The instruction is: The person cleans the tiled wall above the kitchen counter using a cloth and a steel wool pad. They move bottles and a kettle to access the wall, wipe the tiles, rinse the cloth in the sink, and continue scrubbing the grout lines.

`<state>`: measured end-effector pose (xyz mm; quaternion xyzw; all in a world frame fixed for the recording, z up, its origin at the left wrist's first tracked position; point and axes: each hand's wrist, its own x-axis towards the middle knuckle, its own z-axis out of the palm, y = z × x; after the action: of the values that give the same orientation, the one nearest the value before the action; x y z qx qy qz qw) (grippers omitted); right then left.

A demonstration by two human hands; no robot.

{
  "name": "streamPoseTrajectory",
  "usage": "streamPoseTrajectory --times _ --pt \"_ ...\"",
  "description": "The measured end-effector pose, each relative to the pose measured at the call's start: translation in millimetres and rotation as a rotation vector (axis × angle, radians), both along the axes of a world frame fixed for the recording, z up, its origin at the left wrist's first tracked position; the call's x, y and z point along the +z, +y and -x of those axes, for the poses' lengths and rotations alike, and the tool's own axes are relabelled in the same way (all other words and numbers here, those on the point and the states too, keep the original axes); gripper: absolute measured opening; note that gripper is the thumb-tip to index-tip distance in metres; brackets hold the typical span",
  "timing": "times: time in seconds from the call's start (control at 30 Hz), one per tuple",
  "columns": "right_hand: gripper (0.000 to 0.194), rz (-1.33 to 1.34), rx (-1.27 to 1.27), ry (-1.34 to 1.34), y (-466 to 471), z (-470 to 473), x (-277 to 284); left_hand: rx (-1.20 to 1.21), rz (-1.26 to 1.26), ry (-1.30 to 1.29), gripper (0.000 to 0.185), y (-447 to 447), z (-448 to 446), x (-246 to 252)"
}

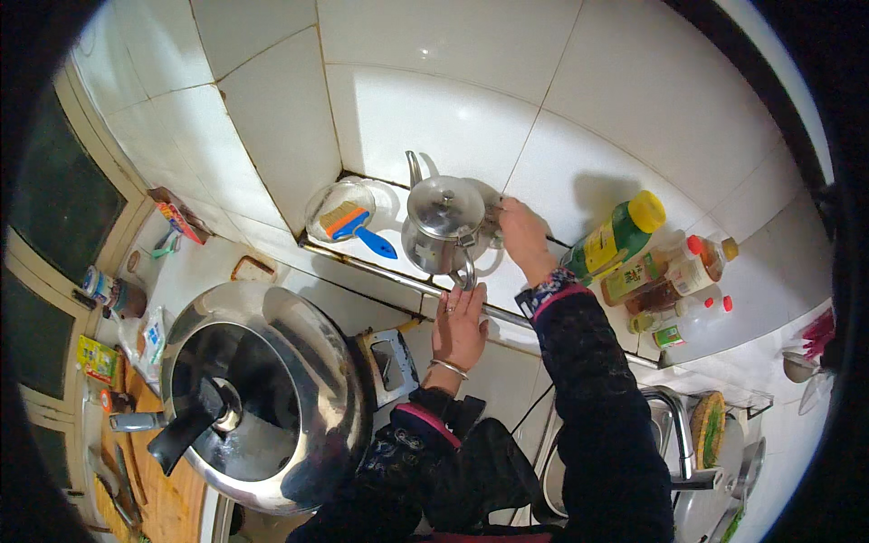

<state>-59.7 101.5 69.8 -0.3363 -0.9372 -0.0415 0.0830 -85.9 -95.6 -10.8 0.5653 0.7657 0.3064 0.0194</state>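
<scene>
A stainless-steel teapot (441,210) with a lid and thin spout stands on a white tiled ledge. My left hand (460,327) is at the ledge's front edge, fingers extended just below the teapot's handle; whether they touch it is unclear. My right hand (523,234) reaches to the right of the teapot, at a clear glass vessel (497,234) near the wall; its fingertips are partly hidden, so its hold cannot be told. Left of the teapot, a blue-handled brush (356,227) lies across a clear glass dish (326,197).
Several bottles, including a green one with a yellow cap (614,234), stand right on the ledge. A large lidded steel wok (265,400) is at lower left, beside a wooden cutting board (170,489). A faucet (679,434) is at lower right.
</scene>
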Motion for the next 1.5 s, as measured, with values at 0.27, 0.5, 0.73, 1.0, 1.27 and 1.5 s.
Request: streamPoseTrajectory --times 0.27,0.5,0.73,1.0,1.27,1.5 --pt "0.034 -0.619 0.252 0.009 10 -3 43 0.006 -0.011 0.002 0.068 0 -2 -1" --pt "0.048 0.281 -0.043 -0.259 -2 -14 -12 -0.025 -0.001 -0.029 0.073 -1 2 -5" --pt "0.055 -0.073 0.353 -0.245 8 -53 -51 0.084 -0.468 -0.630 0.055 -6 -8 -4" --pt "0.039 0.081 0.296 -0.072 -38 -39 -43 0.330 -0.664 -0.551 0.047 8 -14 35" --pt "0.050 0.052 0.220 0.144 -37 -51 -46 0.331 -0.652 -0.662 0.023 23 0 38" --pt "0.049 0.046 0.152 0.130 -31 -15 -44 0.315 -0.712 -0.867 0.029 8 10 28"
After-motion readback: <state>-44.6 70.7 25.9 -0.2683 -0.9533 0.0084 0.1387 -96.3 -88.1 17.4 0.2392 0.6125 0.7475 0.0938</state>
